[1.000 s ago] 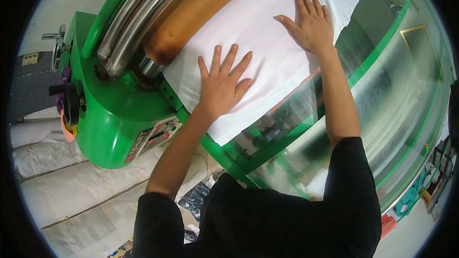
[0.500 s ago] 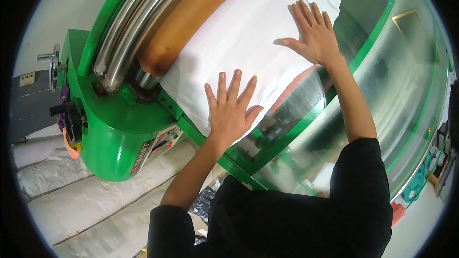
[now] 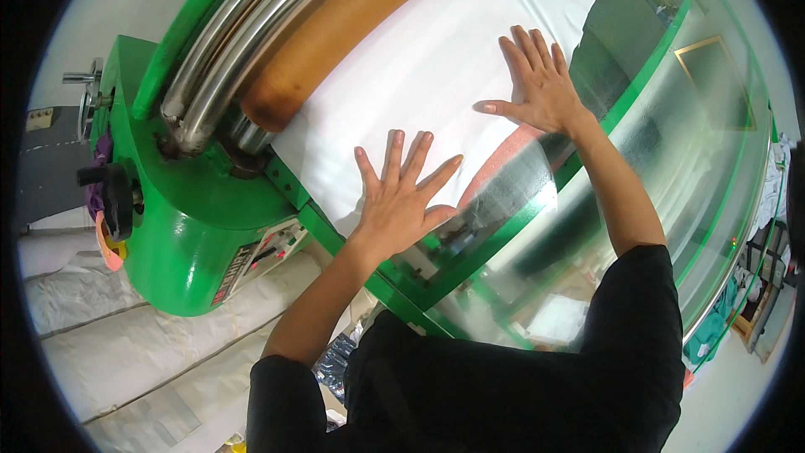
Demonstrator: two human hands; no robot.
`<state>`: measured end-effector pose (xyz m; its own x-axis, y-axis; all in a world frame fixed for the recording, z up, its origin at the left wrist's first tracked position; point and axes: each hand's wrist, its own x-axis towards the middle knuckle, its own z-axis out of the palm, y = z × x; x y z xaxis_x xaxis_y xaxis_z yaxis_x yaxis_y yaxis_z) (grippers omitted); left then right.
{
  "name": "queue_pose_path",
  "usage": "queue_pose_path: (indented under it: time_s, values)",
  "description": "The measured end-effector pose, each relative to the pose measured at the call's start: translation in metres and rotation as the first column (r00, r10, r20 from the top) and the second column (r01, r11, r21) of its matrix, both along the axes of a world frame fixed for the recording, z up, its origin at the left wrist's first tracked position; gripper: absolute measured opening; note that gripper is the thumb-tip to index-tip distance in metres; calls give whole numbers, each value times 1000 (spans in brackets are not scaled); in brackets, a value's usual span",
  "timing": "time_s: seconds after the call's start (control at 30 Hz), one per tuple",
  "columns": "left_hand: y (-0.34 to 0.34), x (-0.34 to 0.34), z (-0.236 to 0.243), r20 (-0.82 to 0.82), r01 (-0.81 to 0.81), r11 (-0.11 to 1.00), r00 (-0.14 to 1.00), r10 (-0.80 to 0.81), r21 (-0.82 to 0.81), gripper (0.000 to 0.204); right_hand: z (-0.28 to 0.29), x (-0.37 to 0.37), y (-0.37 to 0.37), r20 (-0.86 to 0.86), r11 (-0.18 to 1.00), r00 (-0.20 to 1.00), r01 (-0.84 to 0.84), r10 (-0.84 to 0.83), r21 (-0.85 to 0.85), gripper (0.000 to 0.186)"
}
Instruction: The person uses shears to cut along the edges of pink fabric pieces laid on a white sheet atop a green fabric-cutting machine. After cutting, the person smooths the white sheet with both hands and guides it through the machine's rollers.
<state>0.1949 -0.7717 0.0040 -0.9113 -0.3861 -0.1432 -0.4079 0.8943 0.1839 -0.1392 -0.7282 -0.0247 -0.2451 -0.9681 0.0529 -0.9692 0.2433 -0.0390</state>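
Note:
A white sheet of cloth or paper (image 3: 419, 67) lies flat on the feed area of a green machine, its far edge meeting a brown roller (image 3: 335, 38). My left hand (image 3: 398, 205) rests on the sheet near its lower left edge, fingers spread. Farther up and to the right, my right hand (image 3: 543, 88) lies on it near the right edge, palm down with fingers apart. Below the sheet's near edge a curved pink strip (image 3: 503, 161) shows. What lies under the sheet is hidden.
Two steel bars (image 3: 239, 46) run beside the brown roller. The green housing (image 3: 201, 210) carries a black-handled wheel (image 3: 117, 201) on the left. A clear curved cover (image 3: 671, 151) spans the right. Wrapped white rolls (image 3: 168, 352) lie on the floor at lower left.
The view has shifted slightly. The sheet's near edge sits closer to the roller, baring more of the pink strip. Both hands remain spread on the sheet; the right one appears lower in view.

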Motion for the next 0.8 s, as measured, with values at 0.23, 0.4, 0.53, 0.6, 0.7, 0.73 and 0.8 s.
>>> queue_pose_path:
  time_s: [0.23,0.4,0.53,0.6,0.7,0.73,0.8]
  values:
    - [18,8,-9,-23,-51,998,998,50,-38,79,17,-3,1,105,977,978,163,-179,140,161]
    - [33,11,-21,-102,-180,977,976,192,118,84,22,-1,-6,97,956,967,213,-236,201,168]
    - [40,9,-16,-106,-216,972,969,225,89,86,18,-6,-5,98,955,965,223,-245,195,171]
    - [40,14,-15,-119,-229,971,964,237,75,86,19,-2,-12,131,934,943,269,-305,236,175]
    - [36,16,-14,-127,-235,965,960,250,119,85,18,-2,-19,144,916,931,286,-335,280,180]
    - [35,17,-13,-141,-234,962,957,253,139,85,16,-5,-20,143,913,931,284,-335,291,182]
    - [35,20,-11,-170,-224,958,952,254,177,85,16,-9,-21,139,904,934,271,-330,331,184]
